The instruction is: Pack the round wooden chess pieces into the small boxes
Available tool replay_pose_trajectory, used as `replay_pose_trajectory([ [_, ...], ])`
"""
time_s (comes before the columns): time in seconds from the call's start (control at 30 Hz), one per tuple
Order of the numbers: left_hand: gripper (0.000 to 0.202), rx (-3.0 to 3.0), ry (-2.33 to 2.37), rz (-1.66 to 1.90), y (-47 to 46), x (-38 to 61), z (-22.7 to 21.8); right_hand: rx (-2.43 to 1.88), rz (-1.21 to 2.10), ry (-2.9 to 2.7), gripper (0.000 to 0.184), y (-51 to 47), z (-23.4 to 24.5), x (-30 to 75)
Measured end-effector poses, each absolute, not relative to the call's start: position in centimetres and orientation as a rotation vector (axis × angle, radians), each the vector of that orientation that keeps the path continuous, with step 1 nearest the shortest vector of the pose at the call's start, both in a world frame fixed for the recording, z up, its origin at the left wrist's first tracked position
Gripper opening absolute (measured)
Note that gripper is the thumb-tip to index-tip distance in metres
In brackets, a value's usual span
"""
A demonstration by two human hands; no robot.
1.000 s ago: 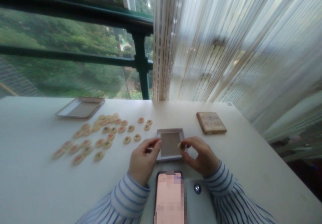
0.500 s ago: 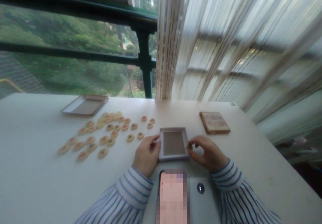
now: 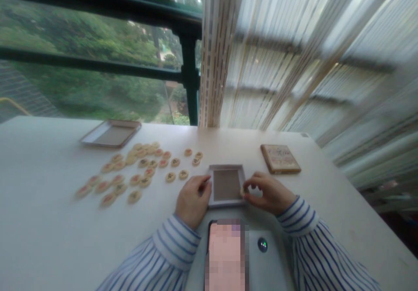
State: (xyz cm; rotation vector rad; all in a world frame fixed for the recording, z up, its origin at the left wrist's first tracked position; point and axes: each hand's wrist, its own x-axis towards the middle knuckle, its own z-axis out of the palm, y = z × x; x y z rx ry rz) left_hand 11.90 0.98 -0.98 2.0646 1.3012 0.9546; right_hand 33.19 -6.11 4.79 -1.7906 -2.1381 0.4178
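In front of me sits a shallow square box (image 3: 226, 167) with a pale rim and a brown bottom. My left hand (image 3: 194, 201) is closed on its left wall, thumb and fingers at the rim. At the right wall my right hand (image 3: 269, 195) pinches a small round Chinese chess piece (image 3: 243, 191), held low at the box's inner edge. Other Chinese chess pieces (image 3: 170, 177), round and pale with red or black characters, lie spread over the table to the left. Some of them overlap in a heap (image 3: 132, 157).
A box lid or tray (image 3: 127, 139) lies open side up at the far left. To the right is a flat decorated box (image 3: 281, 159). A phone (image 3: 225, 256) with a blurred screen and a pale device (image 3: 269, 260) lie near me on the white table (image 3: 58, 247). Behind stand a railing and a string curtain.
My right hand has brought the chess piece slightly left and inward, from the rim to just inside the box's right wall. The view has shifted a little; my left hand stays at the box.
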Motion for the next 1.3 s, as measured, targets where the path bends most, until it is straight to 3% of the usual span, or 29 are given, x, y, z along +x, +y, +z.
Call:
replay_pose_trajectory([
  [0.87,0.024,2.093,1.286,0.973,0.9,12.0,-0.9,-1.991,0.761,-2.291,0.028,-4.0,5.5,32.6],
  [1.3,0.024,2.097,1.289,0.956,0.8,11.9,-0.8,-1.911,0.608,-2.298,0.025,-4.5,5.1,33.1],
])
